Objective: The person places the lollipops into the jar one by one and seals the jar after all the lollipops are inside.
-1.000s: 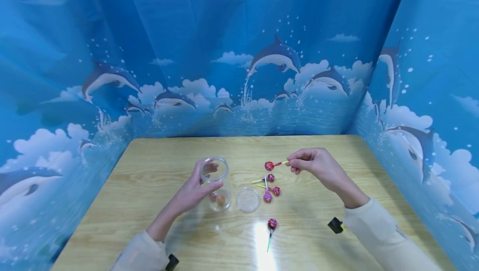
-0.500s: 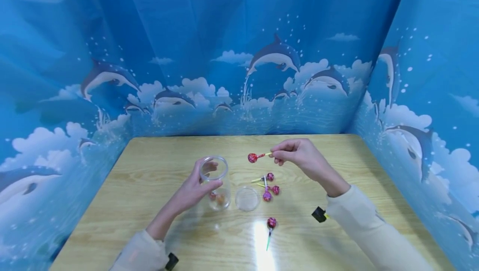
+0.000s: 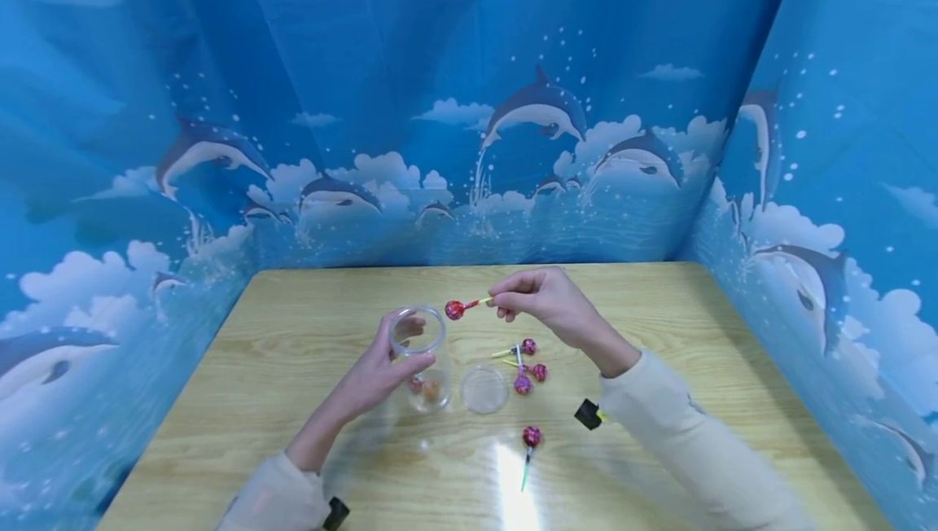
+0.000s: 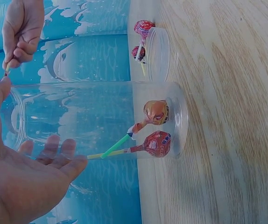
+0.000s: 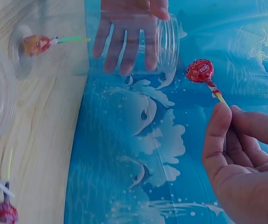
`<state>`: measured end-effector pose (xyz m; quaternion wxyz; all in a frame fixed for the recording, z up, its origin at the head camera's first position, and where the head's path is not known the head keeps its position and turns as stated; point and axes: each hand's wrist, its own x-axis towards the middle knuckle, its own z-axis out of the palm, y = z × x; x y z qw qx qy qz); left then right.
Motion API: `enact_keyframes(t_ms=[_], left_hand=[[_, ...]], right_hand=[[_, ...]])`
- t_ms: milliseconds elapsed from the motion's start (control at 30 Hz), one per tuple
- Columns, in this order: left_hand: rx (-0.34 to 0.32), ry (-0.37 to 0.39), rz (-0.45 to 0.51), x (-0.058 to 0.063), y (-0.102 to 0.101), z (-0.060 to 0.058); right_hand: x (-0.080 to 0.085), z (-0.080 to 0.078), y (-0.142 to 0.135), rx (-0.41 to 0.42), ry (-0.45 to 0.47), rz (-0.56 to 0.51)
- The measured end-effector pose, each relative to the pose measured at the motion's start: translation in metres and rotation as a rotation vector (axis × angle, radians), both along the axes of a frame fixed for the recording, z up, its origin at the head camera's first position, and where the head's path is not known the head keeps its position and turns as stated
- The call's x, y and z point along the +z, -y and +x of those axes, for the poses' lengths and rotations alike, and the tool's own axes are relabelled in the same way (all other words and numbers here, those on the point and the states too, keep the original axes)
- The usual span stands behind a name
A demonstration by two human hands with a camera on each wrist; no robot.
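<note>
My left hand [image 3: 381, 364] holds a clear plastic jar [image 4: 92, 105] that stands upright on the table, its mouth uncovered. Inside at the bottom lie an orange-wrapped lollipop [image 4: 156, 112] and a red-wrapped lollipop [image 4: 158, 143], sticks upward. My right hand [image 3: 545, 303] pinches the yellow stick of another red lollipop [image 5: 200, 71] between thumb and forefinger. That candy hangs in the air just right of the jar's rim, outside it. The round clear lid [image 3: 484, 389] lies flat on the table beside the jar.
Right of the lid, a cluster of wrapped lollipops [image 3: 522, 384] lies with sticks crossed. One more lollipop [image 3: 531, 436] with a green-tipped stick lies nearer the front of the wooden table [image 3: 293, 335]. A blue dolphin-print curtain [image 3: 410, 107] encloses the back and sides.
My right hand has carried the red lollipop leftward and slightly up, from above the loose lollipops to near the jar's mouth. The left hand and jar have stayed in place.
</note>
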<state>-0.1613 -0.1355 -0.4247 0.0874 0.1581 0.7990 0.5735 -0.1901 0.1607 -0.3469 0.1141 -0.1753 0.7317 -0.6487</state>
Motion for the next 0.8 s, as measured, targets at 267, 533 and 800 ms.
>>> enact_keyframes(t_ms=[267,533,800], left_hand=[[0.013,0.032,-0.003,0.002,-0.002,0.001],[0.015,0.038,-0.008,0.001,-0.001,0.001],[0.013,0.07,-0.003,0.003,-0.001,0.001]], right_hand=[[-0.003,-0.003,0.02,0.01,-0.007,0.04],[-0.006,-0.006,0.032,0.019,-0.026,0.071],[-0.01,-0.008,0.045,0.029,-0.022,0.056]])
